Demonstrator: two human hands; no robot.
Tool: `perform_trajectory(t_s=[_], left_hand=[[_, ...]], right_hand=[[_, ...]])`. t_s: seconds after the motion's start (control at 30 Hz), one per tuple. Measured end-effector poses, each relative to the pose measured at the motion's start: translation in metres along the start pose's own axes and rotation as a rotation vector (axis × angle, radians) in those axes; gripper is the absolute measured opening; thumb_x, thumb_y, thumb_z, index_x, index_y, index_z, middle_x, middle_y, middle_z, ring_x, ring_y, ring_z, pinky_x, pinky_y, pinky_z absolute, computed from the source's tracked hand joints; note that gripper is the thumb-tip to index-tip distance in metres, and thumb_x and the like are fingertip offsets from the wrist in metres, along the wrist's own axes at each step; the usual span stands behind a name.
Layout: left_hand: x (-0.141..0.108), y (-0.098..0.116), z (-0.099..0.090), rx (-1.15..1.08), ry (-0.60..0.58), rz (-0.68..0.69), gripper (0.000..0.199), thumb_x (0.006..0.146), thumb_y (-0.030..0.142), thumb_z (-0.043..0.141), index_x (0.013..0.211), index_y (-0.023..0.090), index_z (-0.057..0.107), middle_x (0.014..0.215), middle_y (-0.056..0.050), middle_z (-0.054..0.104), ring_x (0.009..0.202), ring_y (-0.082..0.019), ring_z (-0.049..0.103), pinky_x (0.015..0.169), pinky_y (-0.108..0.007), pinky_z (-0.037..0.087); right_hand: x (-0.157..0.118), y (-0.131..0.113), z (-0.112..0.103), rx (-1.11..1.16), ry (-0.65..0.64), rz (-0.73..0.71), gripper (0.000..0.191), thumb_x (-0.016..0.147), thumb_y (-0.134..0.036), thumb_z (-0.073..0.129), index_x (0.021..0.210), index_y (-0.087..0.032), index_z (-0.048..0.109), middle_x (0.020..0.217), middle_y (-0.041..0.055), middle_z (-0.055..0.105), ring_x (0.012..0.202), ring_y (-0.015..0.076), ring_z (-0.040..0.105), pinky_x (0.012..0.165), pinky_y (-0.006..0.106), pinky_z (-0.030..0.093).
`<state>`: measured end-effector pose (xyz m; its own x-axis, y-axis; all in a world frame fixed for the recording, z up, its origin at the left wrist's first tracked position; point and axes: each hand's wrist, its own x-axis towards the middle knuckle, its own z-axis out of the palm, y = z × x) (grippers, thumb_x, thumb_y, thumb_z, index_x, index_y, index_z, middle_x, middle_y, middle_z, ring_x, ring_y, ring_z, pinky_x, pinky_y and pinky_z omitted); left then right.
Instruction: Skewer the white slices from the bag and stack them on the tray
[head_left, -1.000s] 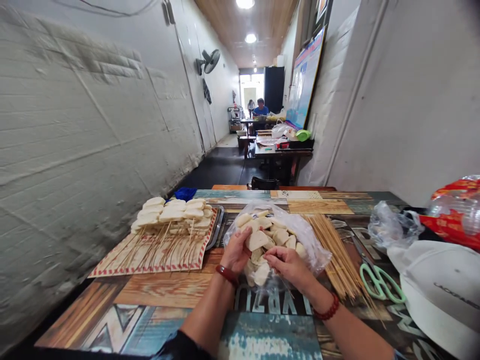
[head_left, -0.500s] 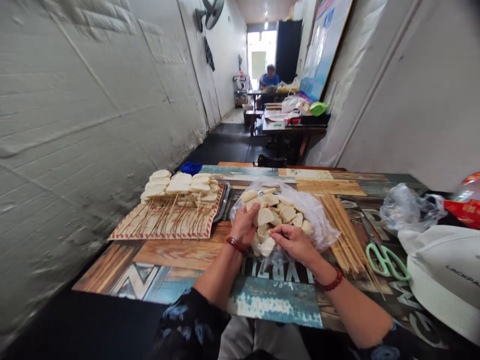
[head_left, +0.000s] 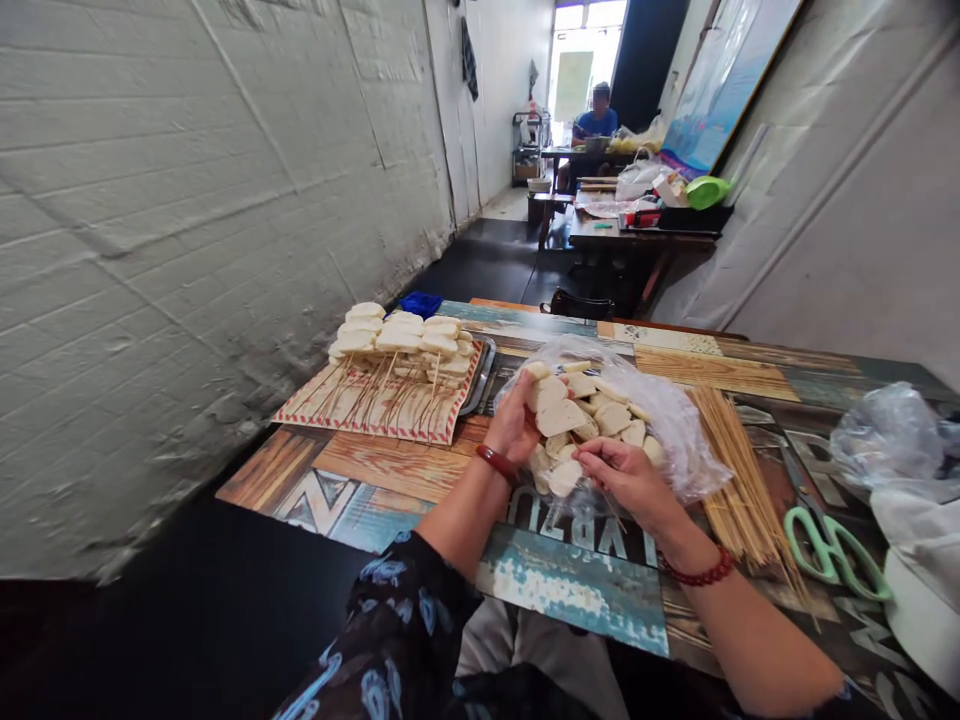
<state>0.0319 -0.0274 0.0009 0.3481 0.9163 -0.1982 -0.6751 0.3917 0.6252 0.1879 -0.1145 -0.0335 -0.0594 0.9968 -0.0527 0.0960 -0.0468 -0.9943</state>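
Pale food slices [head_left: 611, 415] fill an open clear plastic bag [head_left: 694, 465] on the patterned wooden table. My left hand [head_left: 514, 424] is closed around a couple of slices [head_left: 559, 418] at the bag's left side. Pinched in my right hand [head_left: 616, 470] is a thin wooden skewer [head_left: 613, 511], its upper end close to the held slices; whether it touches them is unclear. Loose skewers [head_left: 739, 470] lie right of the bag. Skewered slices [head_left: 401, 332] are stacked on red-and-white bordered paper [head_left: 367, 402] to the left.
Green-handled scissors [head_left: 832, 550] lie at the right, near a crumpled plastic bag [head_left: 885, 435] and a white item [head_left: 926, 585]. A blue cloth [head_left: 420, 304] rests at the far left edge. A person in blue [head_left: 596, 122] sits at a distant table.
The camera view has turned left and down, shifting the scene to the right. My left hand still holds slices, and my right hand still pinches the skewer near them.
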Motion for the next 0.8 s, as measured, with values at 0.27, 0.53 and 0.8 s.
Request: perform_trajectory(t_s=[0.27,0.53,0.8], left_hand=[[-0.0028,0.0007,0.0017,0.042,-0.049,0.088,0.036,0.083,0.042,0.072,0.101,0.01,0.067,0.099,-0.013,0.076,0.078,-0.02,0.072,0.068,-0.03,0.059],[-0.0068,0.0047,0.0033,-0.061,-0.128,0.007,0.047,0.087,0.053,0.063,0.111,0.013,0.067,0.109,-0.014,0.074,0.09,-0.023,0.072,0.079,-0.035,0.058],[-0.0022,-0.0012,-0.0014,0.049,-0.124,0.055,0.044,0.077,0.042,0.078,0.102,0.007,0.069,0.09,-0.015,0.076,0.078,-0.022,0.072,0.067,-0.028,0.057]], right_hand=[[-0.0002,-0.0018,-0.0008,-0.152,-0.01,-0.052,0.032,0.082,-0.047,0.066,0.083,-0.015,0.07,0.064,0.0001,0.06,0.055,0.0117,0.05,0.054,0.025,0.038],[0.0,0.0007,-0.0022,-0.04,-0.001,-0.004,0.034,0.08,-0.05,0.069,0.083,-0.016,0.069,0.065,-0.0011,0.058,0.055,0.011,0.049,0.052,0.024,0.037],[0.0007,0.0049,-0.0008,-0.101,-0.013,-0.036,0.032,0.085,-0.047,0.065,0.084,-0.016,0.069,0.066,-0.0012,0.057,0.056,0.0106,0.048,0.053,0.023,0.036]])
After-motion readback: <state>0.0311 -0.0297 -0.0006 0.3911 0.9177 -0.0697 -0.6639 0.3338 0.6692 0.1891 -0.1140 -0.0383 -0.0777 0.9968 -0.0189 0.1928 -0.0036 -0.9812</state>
